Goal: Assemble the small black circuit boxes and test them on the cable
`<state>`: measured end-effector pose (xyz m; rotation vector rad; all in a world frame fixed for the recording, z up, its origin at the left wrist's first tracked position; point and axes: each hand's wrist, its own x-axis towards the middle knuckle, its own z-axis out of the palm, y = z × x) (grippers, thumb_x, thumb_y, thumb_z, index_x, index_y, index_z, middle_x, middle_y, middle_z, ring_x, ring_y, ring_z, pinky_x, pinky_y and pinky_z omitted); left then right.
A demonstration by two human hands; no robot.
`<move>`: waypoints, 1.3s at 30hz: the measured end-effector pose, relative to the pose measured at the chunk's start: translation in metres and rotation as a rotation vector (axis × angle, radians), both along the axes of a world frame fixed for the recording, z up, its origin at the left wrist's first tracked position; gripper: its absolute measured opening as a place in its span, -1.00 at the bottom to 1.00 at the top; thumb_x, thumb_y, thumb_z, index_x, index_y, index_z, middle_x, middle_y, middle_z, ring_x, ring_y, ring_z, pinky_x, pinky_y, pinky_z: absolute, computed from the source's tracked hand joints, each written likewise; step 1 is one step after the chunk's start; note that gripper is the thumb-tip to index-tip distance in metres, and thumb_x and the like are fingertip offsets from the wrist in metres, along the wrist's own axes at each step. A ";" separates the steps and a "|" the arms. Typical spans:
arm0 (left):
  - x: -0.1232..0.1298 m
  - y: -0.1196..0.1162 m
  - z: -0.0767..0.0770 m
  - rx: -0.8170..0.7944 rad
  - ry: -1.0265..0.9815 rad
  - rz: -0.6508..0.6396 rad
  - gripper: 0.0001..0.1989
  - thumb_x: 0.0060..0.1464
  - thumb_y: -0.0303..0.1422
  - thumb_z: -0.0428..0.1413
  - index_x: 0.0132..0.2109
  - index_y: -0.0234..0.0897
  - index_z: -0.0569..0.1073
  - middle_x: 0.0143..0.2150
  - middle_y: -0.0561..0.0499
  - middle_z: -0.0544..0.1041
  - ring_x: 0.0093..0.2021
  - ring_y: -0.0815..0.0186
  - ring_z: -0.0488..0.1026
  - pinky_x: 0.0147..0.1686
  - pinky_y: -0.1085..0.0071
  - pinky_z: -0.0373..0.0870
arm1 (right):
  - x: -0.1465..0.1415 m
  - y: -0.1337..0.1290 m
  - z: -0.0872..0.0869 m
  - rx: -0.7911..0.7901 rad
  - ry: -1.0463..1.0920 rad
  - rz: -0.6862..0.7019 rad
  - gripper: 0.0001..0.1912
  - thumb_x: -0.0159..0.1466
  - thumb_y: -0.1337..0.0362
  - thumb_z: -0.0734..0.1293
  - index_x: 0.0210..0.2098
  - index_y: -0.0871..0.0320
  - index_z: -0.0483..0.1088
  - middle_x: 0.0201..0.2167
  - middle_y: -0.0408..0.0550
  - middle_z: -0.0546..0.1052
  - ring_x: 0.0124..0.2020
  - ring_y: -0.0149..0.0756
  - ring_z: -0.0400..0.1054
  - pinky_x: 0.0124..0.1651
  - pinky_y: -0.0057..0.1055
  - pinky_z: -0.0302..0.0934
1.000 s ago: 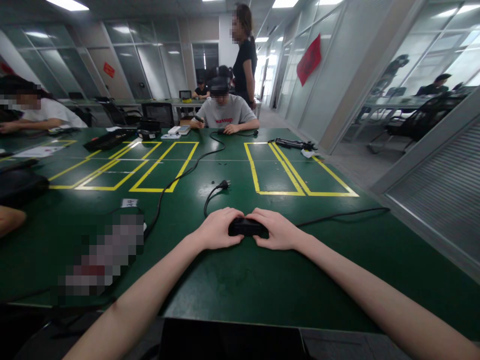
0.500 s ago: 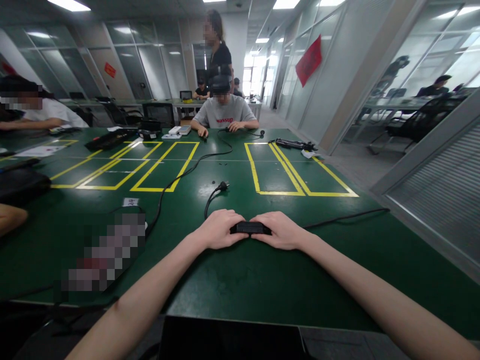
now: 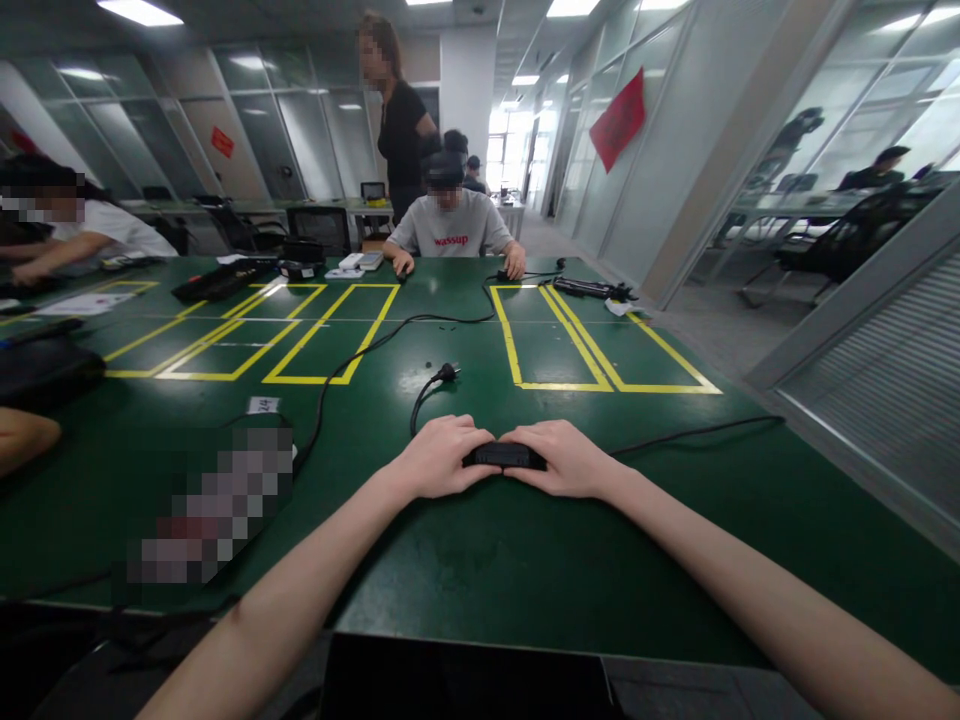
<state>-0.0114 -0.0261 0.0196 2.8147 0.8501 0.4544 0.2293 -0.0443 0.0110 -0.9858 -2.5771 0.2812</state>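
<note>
We sit at the near edge of a green table (image 3: 487,570), with rectangles of yellow tape (image 3: 566,387) marked on its surface. A black two-ended power adapter (image 3: 504,456) is between our hands, low over the near half. Just beyond it lies a black plug (image 3: 448,372) on a short cord, and a thin black cable (image 3: 697,431) runs off to the right. A folded black tripod (image 3: 592,289) lies near the far edge, where a person in a grey T-shirt (image 3: 454,228) sits wearing a headset. Farther back we see a standing person in black (image 3: 403,135), glass partitions and ceiling lights.

Both our forearms reach in from the bottom corners and converge. The left hand (image 3: 442,458) and the right hand (image 3: 561,458) grip the adapter's ends, thumbs along the near side, fingers curled over the far side, tips almost meeting.

We cannot make out the dark panel (image 3: 465,680) below the table edge or the pixelated object (image 3: 225,500) at left. The fingers cover the adapter's ends, and we cannot tell whether it touches the tabletop.
</note>
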 end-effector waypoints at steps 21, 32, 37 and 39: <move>0.003 -0.005 0.003 0.124 -0.184 0.001 -0.54 0.28 -0.10 0.16 0.21 -0.24 0.48 0.07 -0.21 0.58 0.10 0.02 0.46 0.16 0.07 0.32 | 0.010 0.001 0.016 -1.112 0.649 -0.021 -0.55 0.22 -0.10 0.43 -0.30 0.08 0.20 -0.40 -0.10 0.63 -0.74 -0.58 -0.04 -0.67 -0.54 -0.27; -0.001 0.000 -0.018 -0.067 -0.091 -0.023 -0.71 0.28 -0.25 0.18 0.09 -0.18 0.57 0.17 -0.11 0.56 0.17 0.09 0.46 0.19 0.12 0.38 | 0.108 0.054 0.009 -0.427 1.335 -0.537 -0.57 0.21 -0.21 0.35 -0.31 0.01 0.25 -0.43 -0.13 0.56 -0.75 -0.51 -0.07 -0.67 -0.42 0.01; 0.003 -0.001 -0.019 -0.102 -0.115 -0.004 -0.74 0.26 -0.28 0.20 0.06 -0.20 0.59 0.15 -0.11 0.56 0.18 0.08 0.46 0.20 0.09 0.38 | 0.138 0.061 -0.006 -0.001 1.018 -0.816 -0.51 0.16 -0.25 0.39 -0.34 -0.01 0.22 -0.36 -0.06 0.61 -0.66 -0.37 0.18 -0.58 -0.40 0.06; 0.004 -0.001 -0.017 -0.113 -0.116 -0.001 -0.74 0.26 -0.29 0.21 0.06 -0.21 0.59 0.15 -0.12 0.57 0.17 0.07 0.46 0.20 0.09 0.38 | 0.142 0.059 -0.012 0.028 0.781 -0.885 -0.51 0.05 -0.21 0.48 -0.35 0.02 0.33 -0.38 -0.03 0.60 -0.56 -0.27 0.30 -0.50 -0.37 0.13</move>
